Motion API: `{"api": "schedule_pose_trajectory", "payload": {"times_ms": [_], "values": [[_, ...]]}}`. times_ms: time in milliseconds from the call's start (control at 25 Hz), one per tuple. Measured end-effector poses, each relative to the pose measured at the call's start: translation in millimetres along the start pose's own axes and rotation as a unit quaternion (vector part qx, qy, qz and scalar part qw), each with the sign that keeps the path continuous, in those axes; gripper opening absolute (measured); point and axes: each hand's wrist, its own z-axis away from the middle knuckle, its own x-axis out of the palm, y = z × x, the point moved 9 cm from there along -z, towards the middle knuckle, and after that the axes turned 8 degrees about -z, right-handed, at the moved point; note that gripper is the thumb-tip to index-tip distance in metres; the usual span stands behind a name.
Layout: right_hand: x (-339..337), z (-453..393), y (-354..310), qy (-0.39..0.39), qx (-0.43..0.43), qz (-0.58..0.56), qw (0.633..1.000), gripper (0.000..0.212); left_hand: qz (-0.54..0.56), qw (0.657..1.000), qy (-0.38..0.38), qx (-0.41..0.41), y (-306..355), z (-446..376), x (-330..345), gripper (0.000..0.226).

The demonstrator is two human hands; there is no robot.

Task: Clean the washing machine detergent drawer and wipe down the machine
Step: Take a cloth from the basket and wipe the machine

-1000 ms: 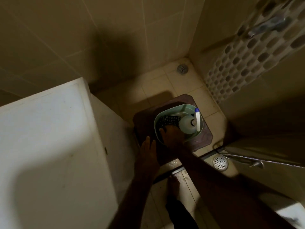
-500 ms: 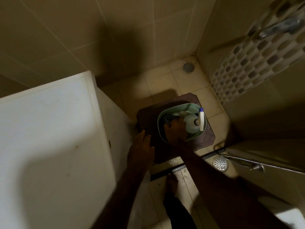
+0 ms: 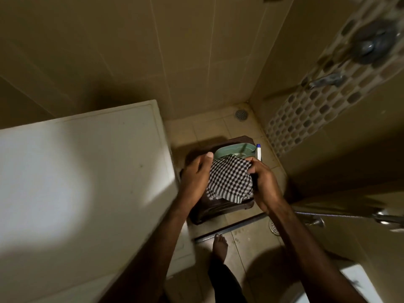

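A black-and-white checked cloth [image 3: 229, 180] hangs spread between my two hands, above a dark brown stool [image 3: 209, 209]. My left hand [image 3: 195, 174] holds its left edge with the thumb raised. My right hand [image 3: 263, 182] pinches its right edge. Behind the cloth, a pale green tub [image 3: 231, 148] stands on the stool with a white spray bottle [image 3: 258, 152] with a blue tip in it. The white top of the washing machine [image 3: 83, 178] fills the left side. The detergent drawer is not in view.
Tiled walls close in at the back and right, with a tap [image 3: 325, 80] on the mosaic strip. Floor drains lie at the far corner [image 3: 241, 114] and near the metal threshold [image 3: 274, 227]. A shower hose [image 3: 341, 215] crosses the right. My bare foot [image 3: 219, 248] stands below the stool.
My right hand has lifted the checked cloth out of the green tub. My left hand has left the stool and taken hold of the cloth's other edge.
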Motion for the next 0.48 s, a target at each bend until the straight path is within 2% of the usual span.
{"api": "schedule_pose_trajectory", "payload": {"times_ms": [80, 160, 200, 280, 360, 480], "values": [[24.8, 35.2, -2.4, -0.022, 0.023, -0.027, 0.999, 0.024, 0.085, 0.990, -0.098, -0.054, -5.8, 32.3, -4.3, 0.051], [45.3, 66.4, -0.6, -0.026, 0.032, -0.045, 0.998, 0.027, 0.106, 0.974, -0.188, -0.070, -11.5, 66.9, -11.5, 0.052], [54.1, 81.6, 0.4, -0.028, 0.028, -0.057, 0.998, 0.028, 0.113, 0.970, -0.206, -0.063, -12.8, 81.8, -20.1, 0.051], [71.0, 110.9, 3.3, -0.024, 0.023, -0.082, 0.996, 0.029, 0.142, 0.969, -0.196, -0.040, -13.8, 102.9, -44.9, 0.042], [95.3, 138.4, 10.2, -0.055, 0.033, -0.077, 0.995, 0.031, 0.155, 0.974, -0.164, -0.013, -12.9, 118.5, -68.4, 0.035], [136.0, 175.5, 32.9, -0.105, 0.069, -0.005, 0.992, 0.042, 0.063, 0.990, -0.102, 0.080, -2.1, 139.1, -91.6, 0.026]]}}
